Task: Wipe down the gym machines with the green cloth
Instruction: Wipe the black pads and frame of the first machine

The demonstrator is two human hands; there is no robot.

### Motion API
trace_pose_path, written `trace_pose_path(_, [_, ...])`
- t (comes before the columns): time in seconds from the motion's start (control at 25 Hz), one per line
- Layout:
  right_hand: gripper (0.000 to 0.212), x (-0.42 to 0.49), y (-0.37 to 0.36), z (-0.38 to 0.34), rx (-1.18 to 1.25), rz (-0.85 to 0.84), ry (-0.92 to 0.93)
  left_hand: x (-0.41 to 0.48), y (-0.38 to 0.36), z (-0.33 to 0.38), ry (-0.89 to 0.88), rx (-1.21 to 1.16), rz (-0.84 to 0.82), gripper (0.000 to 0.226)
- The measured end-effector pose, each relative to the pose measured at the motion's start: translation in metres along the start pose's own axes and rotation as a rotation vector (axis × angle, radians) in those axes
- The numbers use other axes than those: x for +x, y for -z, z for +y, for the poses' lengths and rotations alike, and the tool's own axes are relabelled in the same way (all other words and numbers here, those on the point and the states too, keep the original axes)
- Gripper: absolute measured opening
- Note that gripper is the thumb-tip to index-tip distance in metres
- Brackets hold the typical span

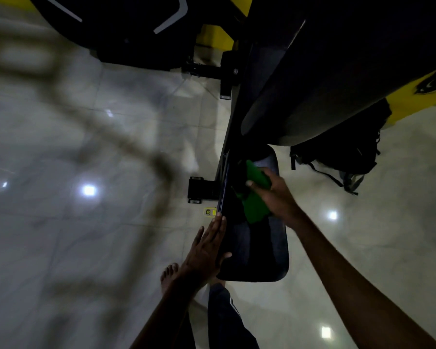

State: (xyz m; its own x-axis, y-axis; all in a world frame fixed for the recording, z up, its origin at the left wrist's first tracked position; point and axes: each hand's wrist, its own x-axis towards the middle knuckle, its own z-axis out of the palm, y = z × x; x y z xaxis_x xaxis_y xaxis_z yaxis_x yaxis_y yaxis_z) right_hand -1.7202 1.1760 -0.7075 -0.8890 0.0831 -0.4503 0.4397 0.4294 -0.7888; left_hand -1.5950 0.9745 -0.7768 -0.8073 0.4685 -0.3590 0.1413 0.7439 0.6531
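A black padded bench seat (257,250) of a gym machine runs away from me in the middle of the view. My right hand (275,195) grips the green cloth (254,200) and holds it against the far part of the seat pad. The cloth is bunched, with a fold sticking up past my fingers. My left hand (209,245) rests flat along the left edge of the seat, fingers straight, thumb over the pad. A larger dark back pad (312,96) hangs above the far end of the seat.
A black backpack (337,157) lies on the glossy tile floor to the right. The black and yellow frame (212,39) and a black foot bracket (199,190) stand to the left of the bench. My bare foot (169,275) is beside the seat.
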Motion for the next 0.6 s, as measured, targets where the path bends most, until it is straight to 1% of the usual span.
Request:
trace_pose_path(0.04, [0.023,0.002,0.007,-0.002,0.158,-0.033,-0.102,0.0,0.001,0.001,0.002,-0.004,-0.008,0.082])
trace_pose_path(0.08, [0.021,0.005,0.012,0.0,0.227,-0.03,-0.166,0.001,0.002,0.001,-0.001,0.0,-0.006,0.082])
trace_pose_path(0.12, [0.021,0.005,0.016,0.002,0.116,0.001,-0.178,0.001,0.002,0.002,-0.005,0.003,-0.008,0.083])
trace_pose_path(0.16, [0.026,0.004,0.021,0.007,-0.043,0.073,-0.154,0.0,0.002,0.002,-0.003,-0.002,-0.014,0.084])
trace_pose_path(0.2, [0.033,0.003,0.027,0.011,-0.184,0.184,-0.106,0.0,0.002,0.002,0.003,-0.01,-0.02,0.084])
trace_pose_path(0.24, [0.037,-0.001,0.029,0.012,-0.217,0.265,-0.052,-0.001,0.002,0.001,0.005,-0.015,-0.015,0.085])
trace_pose_path(0.28, [0.042,-0.007,0.027,0.008,-0.201,0.278,0.005,-0.001,0.001,0.001,0.0,-0.018,-0.007,0.086])
trace_pose_path(0.32, [0.051,-0.011,0.02,0.005,-0.232,0.219,0.04,-0.001,0.001,0.001,-0.007,-0.022,-0.002,0.086])
trace_pose_path(0.36, [0.065,-0.013,0.008,0.002,-0.353,0.124,0.056,-0.001,0.001,0.001,-0.012,-0.027,0.003,0.086])
trace_pose_path(0.4, [0.08,-0.013,-0.007,0.005,-0.541,0.062,0.069,-0.001,0.001,0.001,-0.011,-0.032,0.01,0.086])
trace_pose_path(0.44, [0.089,-0.015,-0.022,0.013,-0.719,0.058,0.094,-0.001,0.001,0.0,-0.008,-0.038,0.017,0.087])
trace_pose_path(0.48, [0.092,-0.016,-0.034,0.02,-0.842,0.099,0.124,0.0,0.001,0.0,-0.004,-0.041,0.029,0.087])
trace_pose_path(0.52, [0.09,-0.012,-0.041,0.027,-0.907,0.149,0.154,0.002,0.0,-0.001,-0.004,-0.038,0.041,0.087])
trace_pose_path(0.6, [0.083,0.003,-0.041,0.032,-0.948,0.207,0.198,0.005,-0.003,-0.003,-0.007,-0.057,0.084,0.086])
